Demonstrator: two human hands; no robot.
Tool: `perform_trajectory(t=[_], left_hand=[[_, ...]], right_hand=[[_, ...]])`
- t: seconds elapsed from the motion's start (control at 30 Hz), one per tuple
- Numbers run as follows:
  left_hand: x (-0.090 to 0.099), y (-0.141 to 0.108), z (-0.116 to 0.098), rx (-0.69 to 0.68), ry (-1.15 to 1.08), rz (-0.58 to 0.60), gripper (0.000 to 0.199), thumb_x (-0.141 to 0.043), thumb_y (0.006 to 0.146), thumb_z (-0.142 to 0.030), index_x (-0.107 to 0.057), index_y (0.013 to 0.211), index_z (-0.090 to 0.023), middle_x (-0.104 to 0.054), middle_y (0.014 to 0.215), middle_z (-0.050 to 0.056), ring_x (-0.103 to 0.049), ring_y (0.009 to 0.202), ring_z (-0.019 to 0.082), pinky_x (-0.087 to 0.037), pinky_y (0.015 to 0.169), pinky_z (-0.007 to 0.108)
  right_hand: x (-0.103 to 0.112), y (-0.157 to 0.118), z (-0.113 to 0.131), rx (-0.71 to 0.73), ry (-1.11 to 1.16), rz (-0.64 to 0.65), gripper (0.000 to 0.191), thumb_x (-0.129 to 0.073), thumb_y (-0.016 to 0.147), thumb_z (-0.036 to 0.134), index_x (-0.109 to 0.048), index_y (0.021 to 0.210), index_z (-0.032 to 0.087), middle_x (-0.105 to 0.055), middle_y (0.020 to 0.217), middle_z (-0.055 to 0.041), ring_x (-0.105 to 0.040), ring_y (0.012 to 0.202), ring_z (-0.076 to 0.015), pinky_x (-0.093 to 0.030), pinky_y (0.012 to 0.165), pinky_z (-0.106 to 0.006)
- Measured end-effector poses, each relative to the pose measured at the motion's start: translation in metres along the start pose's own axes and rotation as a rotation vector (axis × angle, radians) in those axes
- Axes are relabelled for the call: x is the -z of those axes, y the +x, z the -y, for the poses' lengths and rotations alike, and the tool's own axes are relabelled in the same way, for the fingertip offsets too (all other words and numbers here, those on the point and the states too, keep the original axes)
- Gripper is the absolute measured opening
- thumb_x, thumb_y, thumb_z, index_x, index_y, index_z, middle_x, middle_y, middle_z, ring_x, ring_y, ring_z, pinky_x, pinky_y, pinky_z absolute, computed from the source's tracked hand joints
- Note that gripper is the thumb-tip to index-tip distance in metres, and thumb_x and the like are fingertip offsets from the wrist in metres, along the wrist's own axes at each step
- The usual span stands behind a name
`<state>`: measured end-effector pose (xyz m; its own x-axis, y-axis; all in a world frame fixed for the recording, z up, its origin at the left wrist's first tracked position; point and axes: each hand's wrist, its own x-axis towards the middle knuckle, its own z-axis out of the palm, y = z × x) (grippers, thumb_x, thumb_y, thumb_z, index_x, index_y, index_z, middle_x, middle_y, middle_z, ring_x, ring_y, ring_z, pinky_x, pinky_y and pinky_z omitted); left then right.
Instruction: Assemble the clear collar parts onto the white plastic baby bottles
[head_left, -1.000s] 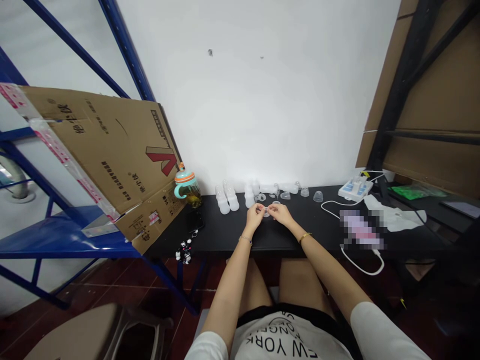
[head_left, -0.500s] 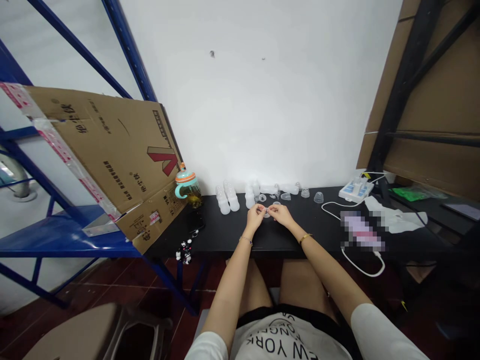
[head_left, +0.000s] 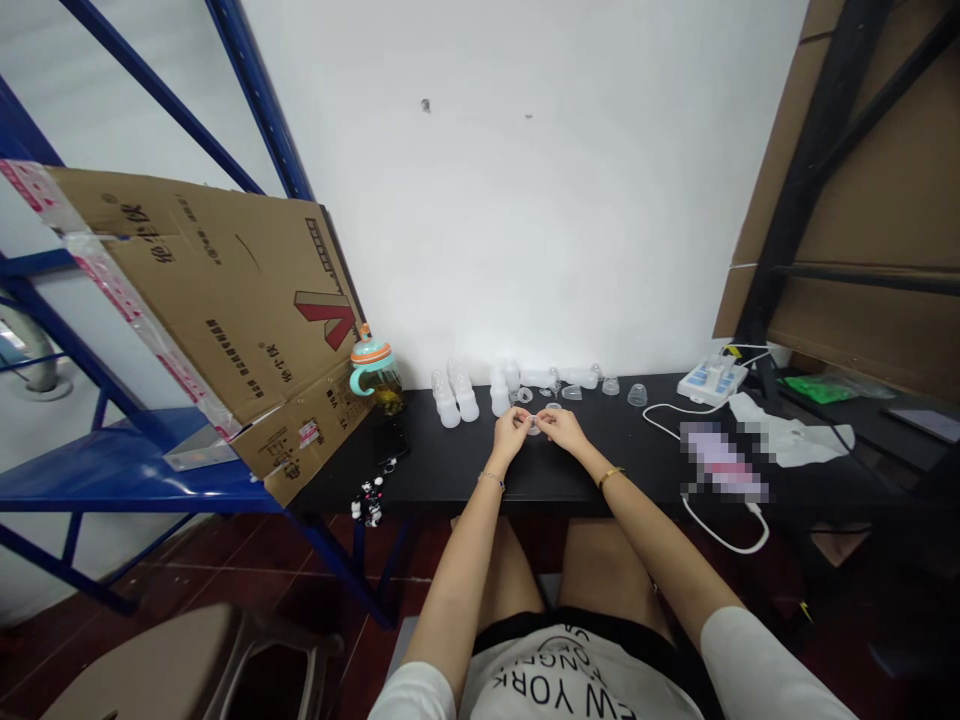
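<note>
Both the left hand (head_left: 511,435) and right hand (head_left: 562,428) keep a narrow grip on one small clear plastic piece (head_left: 532,426)

Bright, even light, faint shadows, fisheye bending at the edges

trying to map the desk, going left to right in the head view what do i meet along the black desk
glass mug with teal lid → translucent bottles → left hand → small clear piece → right hand → clear plastic cup → white device with blue panels
</note>
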<state>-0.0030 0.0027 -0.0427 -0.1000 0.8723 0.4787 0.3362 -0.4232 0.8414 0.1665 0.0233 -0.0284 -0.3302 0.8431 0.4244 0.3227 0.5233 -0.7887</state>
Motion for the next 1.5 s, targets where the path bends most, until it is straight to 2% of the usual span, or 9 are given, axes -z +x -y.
perform_trajectory(t=[0.6,0.77,0.9,1.07,1.23,1.5], left_hand=[[0.001,-0.002,-0.007,0.013,0.005,0.002,0.020,-0.069,0.080,-0.037,-0.068,0.085,-0.018,-0.067,0.081,0.001,-0.057,0.059,0.010,-0.048,0.060,0.022],[0.001,-0.003,-0.009,0.012,-0.004,0.006,0.017,-0.069,0.079,-0.035,-0.067,0.084,-0.018,-0.066,0.079,0.001,-0.057,0.058,0.010,-0.047,0.057,0.021],[0.000,-0.004,-0.011,0.017,-0.024,0.001,0.018,-0.069,0.079,-0.035,-0.067,0.083,-0.018,-0.065,0.076,0.001,-0.058,0.056,0.010,-0.048,0.054,0.021],[0.000,-0.005,-0.013,0.036,-0.078,-0.014,0.023,-0.071,0.079,-0.040,-0.068,0.085,-0.018,-0.067,0.078,0.002,-0.062,0.058,0.012,-0.052,0.051,0.023],[0.002,-0.003,-0.012,0.063,-0.129,-0.065,0.028,-0.073,0.078,-0.044,-0.068,0.088,-0.018,-0.067,0.078,0.003,-0.066,0.060,0.013,-0.056,0.056,0.025],[0.004,-0.001,-0.011,0.083,-0.195,-0.104,0.030,-0.074,0.078,-0.044,-0.065,0.088,-0.018,-0.068,0.086,0.004,-0.067,0.064,0.013,-0.058,0.063,0.026]], right_hand=[[0.000,0.001,-0.002,-0.014,-0.018,-0.008,0.023,-0.063,0.083,0.041,-0.072,0.082,0.019,-0.072,0.070,-0.0025,-0.062,0.049,-0.0141,-0.048,0.050,-0.023],[-0.002,0.002,-0.004,-0.032,-0.031,-0.029,0.018,-0.066,0.081,0.037,-0.073,0.081,0.020,-0.070,0.065,-0.0016,-0.061,0.050,-0.0144,-0.047,0.049,-0.023],[-0.003,0.001,-0.003,-0.038,-0.033,-0.043,0.016,-0.068,0.081,0.036,-0.073,0.081,0.020,-0.072,0.070,-0.0029,-0.064,0.055,-0.0150,-0.048,0.049,-0.022],[-0.002,0.000,-0.002,-0.053,-0.004,-0.037,0.019,-0.066,0.084,0.038,-0.072,0.086,0.020,-0.072,0.073,-0.0023,-0.063,0.052,-0.0130,-0.047,0.047,-0.021],[-0.002,0.000,-0.003,-0.073,0.065,-0.009,0.028,-0.068,0.086,0.041,-0.070,0.103,0.020,-0.074,0.078,-0.0010,-0.057,0.045,-0.0086,-0.046,0.044,-0.019],[-0.003,0.001,-0.005,-0.064,0.161,0.068,0.041,-0.080,0.076,0.048,-0.072,0.104,0.019,-0.074,0.084,-0.0013,-0.057,0.045,-0.0071,-0.046,0.042,-0.018]])
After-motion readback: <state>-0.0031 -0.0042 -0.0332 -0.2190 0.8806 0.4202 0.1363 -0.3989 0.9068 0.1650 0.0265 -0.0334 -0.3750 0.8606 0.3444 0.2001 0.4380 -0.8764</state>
